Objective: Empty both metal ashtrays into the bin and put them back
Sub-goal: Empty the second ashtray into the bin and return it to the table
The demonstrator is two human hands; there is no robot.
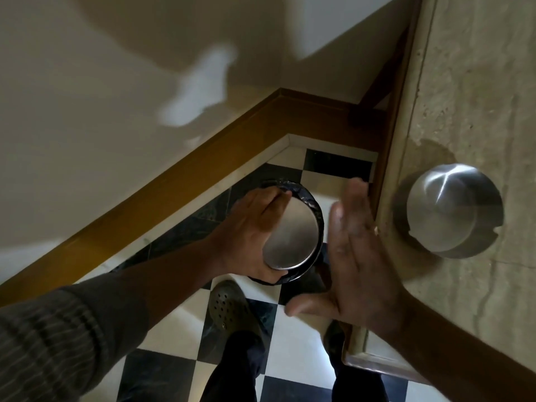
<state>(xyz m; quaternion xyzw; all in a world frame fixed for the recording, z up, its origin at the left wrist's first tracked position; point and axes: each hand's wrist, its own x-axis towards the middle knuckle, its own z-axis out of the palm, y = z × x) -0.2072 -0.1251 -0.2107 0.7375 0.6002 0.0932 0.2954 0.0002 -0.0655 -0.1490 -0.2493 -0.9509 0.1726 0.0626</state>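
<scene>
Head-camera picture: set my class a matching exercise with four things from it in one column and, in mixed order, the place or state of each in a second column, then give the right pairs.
Things
1. left hand
2. right hand
3. second ashtray
4. bin

Place or state
A. stands on the checkered floor, lined with a dark bag
B. open and flat, holding nothing
C. sits on the stone counter
D. holds an upturned ashtray over the bin

Pairs: 1-D, 2-B, 3-C, 4-A
</scene>
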